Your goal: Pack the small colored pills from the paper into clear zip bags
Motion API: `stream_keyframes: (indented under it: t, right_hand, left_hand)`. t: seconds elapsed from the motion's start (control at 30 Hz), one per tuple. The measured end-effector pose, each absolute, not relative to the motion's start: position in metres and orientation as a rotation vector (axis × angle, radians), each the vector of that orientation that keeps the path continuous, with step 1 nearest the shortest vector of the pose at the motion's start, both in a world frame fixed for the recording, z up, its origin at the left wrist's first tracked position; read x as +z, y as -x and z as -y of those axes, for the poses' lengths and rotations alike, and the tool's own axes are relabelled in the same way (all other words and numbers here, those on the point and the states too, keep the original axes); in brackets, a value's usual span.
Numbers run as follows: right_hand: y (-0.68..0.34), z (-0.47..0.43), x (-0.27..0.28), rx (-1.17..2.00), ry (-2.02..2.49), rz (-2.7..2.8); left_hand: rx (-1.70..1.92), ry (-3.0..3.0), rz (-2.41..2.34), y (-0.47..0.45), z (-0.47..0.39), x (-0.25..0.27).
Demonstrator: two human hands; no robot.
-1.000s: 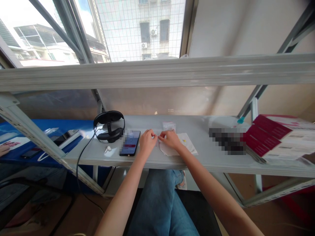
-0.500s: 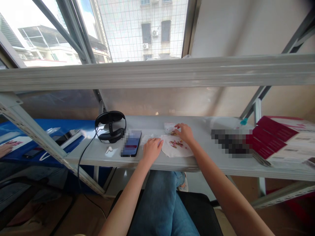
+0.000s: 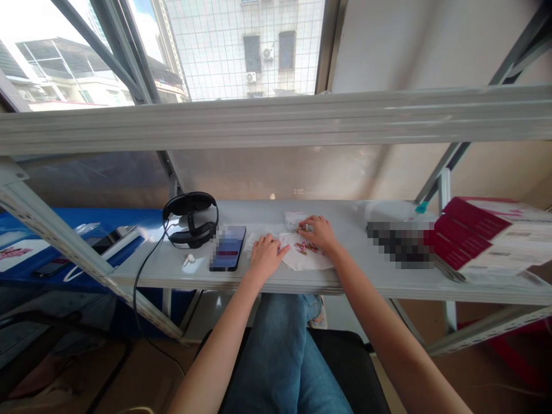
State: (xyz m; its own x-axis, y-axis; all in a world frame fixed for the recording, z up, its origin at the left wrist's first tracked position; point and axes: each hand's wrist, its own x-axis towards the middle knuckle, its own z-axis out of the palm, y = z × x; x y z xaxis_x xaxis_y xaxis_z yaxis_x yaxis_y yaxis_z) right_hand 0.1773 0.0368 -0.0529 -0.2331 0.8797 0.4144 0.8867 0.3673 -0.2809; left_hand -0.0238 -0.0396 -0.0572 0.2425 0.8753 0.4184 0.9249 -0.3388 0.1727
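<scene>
A white sheet (image 3: 297, 263) lies on the grey shelf with several small pink and gold-brown pieces (image 3: 307, 247) scattered on it. My left hand (image 3: 266, 254) rests flat at the sheet's left edge, fingers stretched and thumb apart. Partly under its fingers is a clear plastic bag (image 3: 250, 241). Over the far edge of the sheet, my right hand (image 3: 319, 231) has its fingertips drawn together on something small. What they pinch is too small to name. Just beyond those fingertips sits a small clear bag (image 3: 294, 219).
To the left are a phone (image 3: 228, 248), white earbuds (image 3: 188, 260) and a black headset (image 3: 192, 221) with a cable. Red-and-white printed boxes (image 3: 483, 241) stand at the right beside a blurred-out dark item (image 3: 399, 247). A metal beam (image 3: 276, 121) crosses above the shelf.
The whole view has shifted slightly. My right hand has moved a little left toward the small clear bag, its fingers now closer together. My left hand stays by the sheet's edge.
</scene>
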Motion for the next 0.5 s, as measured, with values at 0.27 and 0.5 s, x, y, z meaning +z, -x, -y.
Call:
stream_keyframes:
  t: [0.27,0.5]
  right_hand:
    - [-0.1767,-0.0385,-0.0519,-0.009,1.477,2.066]
    - [-0.1791,-0.0454,-0.0501,0.279,1.266,1.704]
  left_hand:
    - [-0.698,2.35,1.714,0.0238,0.0379,-0.0595]
    - [-0.728,2.303,1.691,0.0241,0.0409,-0.0599]
